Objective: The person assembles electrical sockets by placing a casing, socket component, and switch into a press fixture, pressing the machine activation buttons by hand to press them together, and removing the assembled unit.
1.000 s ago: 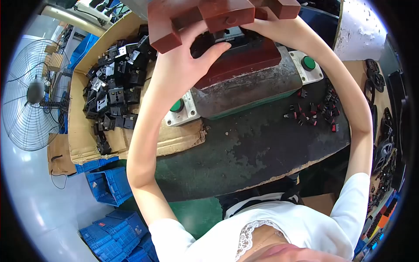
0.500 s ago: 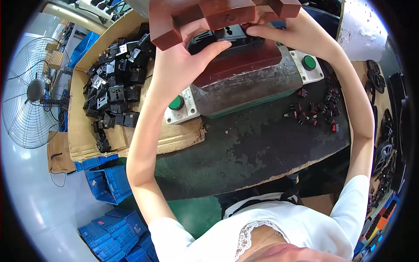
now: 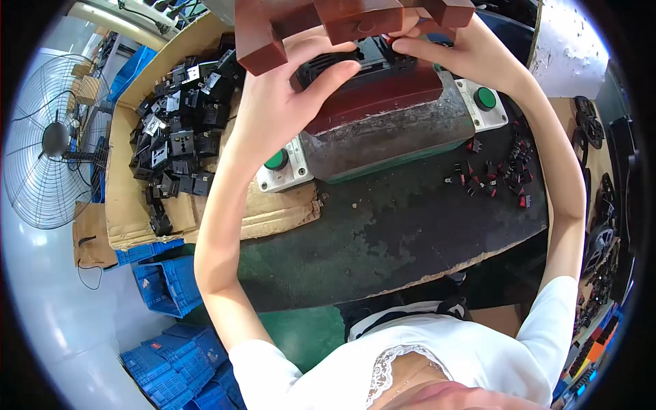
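Observation:
My left hand (image 3: 297, 85) reaches under the red-brown machine head, its thumb and fingers apart beside a black plastic housing (image 3: 372, 63). The housing rests on the red-brown block (image 3: 389, 92) of the machine bed. On the far side, my right hand (image 3: 454, 58) pinches a small red-and-black rocker switch (image 3: 388, 39) at the housing's right end. The red-brown upper blocks (image 3: 362, 24) hang over both hands and hide some of the fingers.
A cardboard tray (image 3: 273, 222) of black sockets (image 3: 183, 143) stands on the left. Two green buttons (image 3: 276, 160) (image 3: 485, 99) flank the bed. Loose rocker switches (image 3: 492, 174) lie on the dark worktop (image 3: 410, 225). Blue crates (image 3: 171, 287) and a fan (image 3: 56, 141) are beyond the left side.
My left thumb and fingers have spread away from the metal-faced socket part they were touching. The right hand stays at the housing's right end, with only a slight shift.

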Tool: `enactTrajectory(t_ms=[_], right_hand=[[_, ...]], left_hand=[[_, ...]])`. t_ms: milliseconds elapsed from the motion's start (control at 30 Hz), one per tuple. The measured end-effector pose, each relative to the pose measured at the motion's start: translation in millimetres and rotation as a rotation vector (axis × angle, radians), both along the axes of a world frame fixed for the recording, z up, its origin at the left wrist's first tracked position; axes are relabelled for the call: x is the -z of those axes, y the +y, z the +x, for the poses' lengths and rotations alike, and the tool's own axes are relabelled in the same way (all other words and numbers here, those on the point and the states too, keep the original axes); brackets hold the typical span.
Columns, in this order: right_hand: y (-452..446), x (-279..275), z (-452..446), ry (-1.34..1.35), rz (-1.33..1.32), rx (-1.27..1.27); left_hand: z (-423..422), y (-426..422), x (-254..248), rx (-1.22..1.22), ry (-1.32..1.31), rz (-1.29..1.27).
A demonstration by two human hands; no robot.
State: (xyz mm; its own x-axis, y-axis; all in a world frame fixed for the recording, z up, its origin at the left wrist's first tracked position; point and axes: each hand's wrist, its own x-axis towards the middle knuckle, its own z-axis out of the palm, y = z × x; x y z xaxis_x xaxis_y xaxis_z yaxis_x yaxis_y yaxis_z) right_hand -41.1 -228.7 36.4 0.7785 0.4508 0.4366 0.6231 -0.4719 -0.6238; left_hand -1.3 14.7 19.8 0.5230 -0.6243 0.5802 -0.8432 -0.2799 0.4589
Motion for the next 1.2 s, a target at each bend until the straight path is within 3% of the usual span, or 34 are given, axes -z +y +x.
enactTrajectory(t_ms=[133,200,267,300,367,467,567,833,1033,1167,1200], right_hand=[[-4.2,-6.7,-13.2,-0.032,-0.113,0.046],[-21.0,4.2,-22.7,-0.346,-0.171,0.179],[-50.2,-1.7,-47.5,-0.024,-0.25,0.171],[-59.9,3.0,-58.3,-0.056,-0.383,0.199],[-64.2,20.8,-75.8,-0.116,-0.381,0.218],[-57.0,38.3,-93.8,0.019,-0.209,0.391],[-45.0,33.6,-98.5,-0.156,-0.405,0.417],[-52.5,30.4,-91.5,-0.042,-0.434,0.352],[-56.7,29.5,-90.0,0.02,-0.435,0.355],[-55.8,26.9,-88.8,0.077,-0.338,0.355],[-54.1,27.1,-89.4,0.024,-0.324,0.388]], left_hand=[[-15.7,35.8,6.0,-0.086,0.072,-0.104],[-24.9,65.5,17.0,-0.089,0.003,-0.019],[-47.5,92.1,28.0,-0.134,0.126,0.109],[-53.7,97.3,32.2,-0.124,0.021,0.188],[-66.0,97.0,32.1,-0.151,0.052,0.189],[-61.3,95.5,36.8,-0.146,-0.045,0.225],[-58.9,92.7,37.7,-0.137,-0.107,0.238],[-60.5,89.0,28.7,-0.135,-0.105,0.274],[-55.7,89.1,31.6,-0.112,-0.14,0.257],[-45.0,86.6,40.6,-0.146,-0.092,0.083],[-44.1,83.0,39.4,-0.213,0.143,-0.065]])
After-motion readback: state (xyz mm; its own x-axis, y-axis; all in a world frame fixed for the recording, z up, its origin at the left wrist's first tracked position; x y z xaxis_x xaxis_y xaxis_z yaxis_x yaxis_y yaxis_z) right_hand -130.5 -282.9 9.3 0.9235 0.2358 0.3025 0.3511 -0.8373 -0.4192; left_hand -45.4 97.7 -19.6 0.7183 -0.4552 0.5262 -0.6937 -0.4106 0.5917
